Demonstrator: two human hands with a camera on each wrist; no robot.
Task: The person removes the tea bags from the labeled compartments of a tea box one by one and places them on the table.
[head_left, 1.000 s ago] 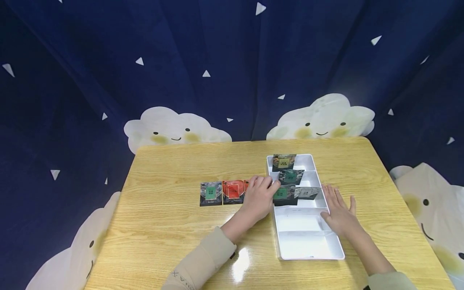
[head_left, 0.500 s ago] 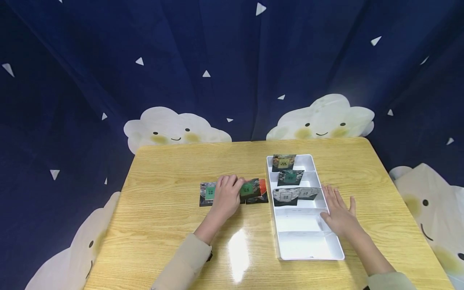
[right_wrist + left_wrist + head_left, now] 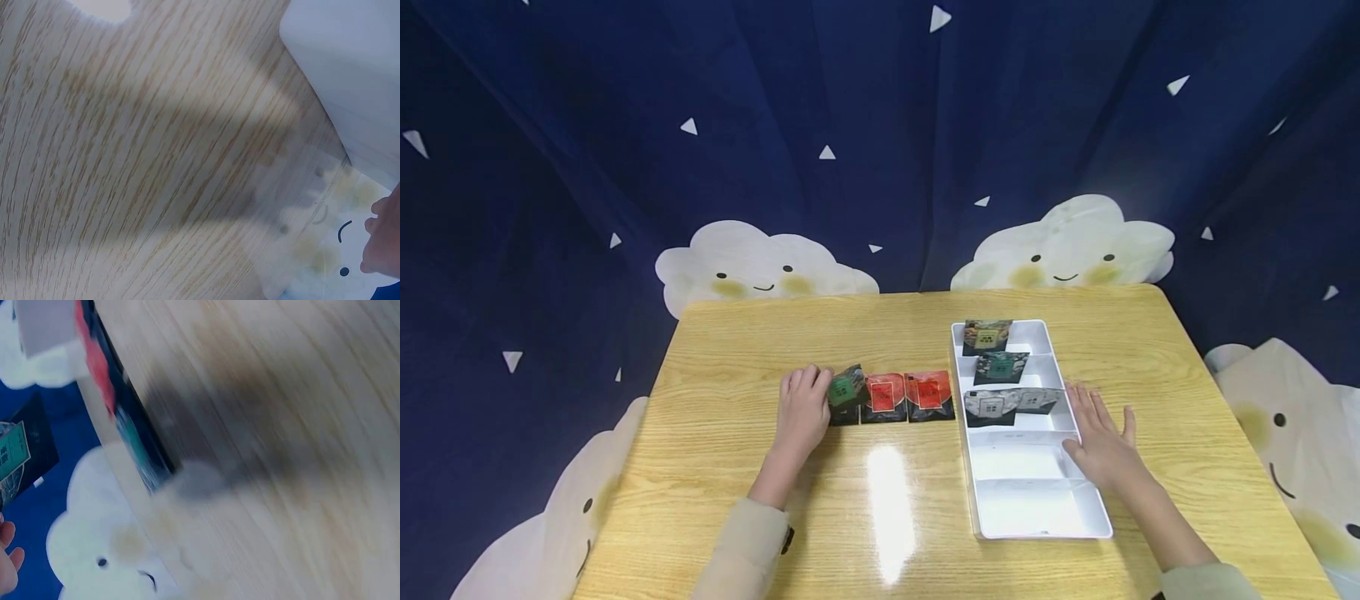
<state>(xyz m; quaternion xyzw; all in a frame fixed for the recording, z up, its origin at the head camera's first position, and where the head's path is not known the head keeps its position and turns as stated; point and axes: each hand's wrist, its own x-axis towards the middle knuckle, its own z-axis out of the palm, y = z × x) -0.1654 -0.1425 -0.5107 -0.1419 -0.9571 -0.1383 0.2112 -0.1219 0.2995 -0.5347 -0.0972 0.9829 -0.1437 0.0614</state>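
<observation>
My left hand [image 3: 802, 408] pinches a dark sachet with a green label [image 3: 848, 387] by its left edge, tilted over the left end of a row of sachets. Under it, a flat sachet [image 3: 845, 416] is mostly covered. Two red sachets, one in the middle [image 3: 883, 398] and one at the right end [image 3: 929, 396], complete the row. In the left wrist view, the held sachet [image 3: 25, 450] stands above the fingers. My right hand [image 3: 1101, 437] rests with fingers spread along the right side of a white divided tray [image 3: 1045, 527], thumb at its rim.
Sachets stand in the tray's far compartments: a gold-labelled one [image 3: 987, 337], a green-labelled one [image 3: 1002, 367], and two white-labelled ones, left [image 3: 990, 408] and right [image 3: 1037, 400]. The wooden table [image 3: 737, 350] meets a dark blue curtain [image 3: 880, 125] behind.
My left hand has lifted the green-labelled sachet away from the tray's third compartment and carried it left to the row's far end, uncovering a white-labelled sachet. The right hand stays put.
</observation>
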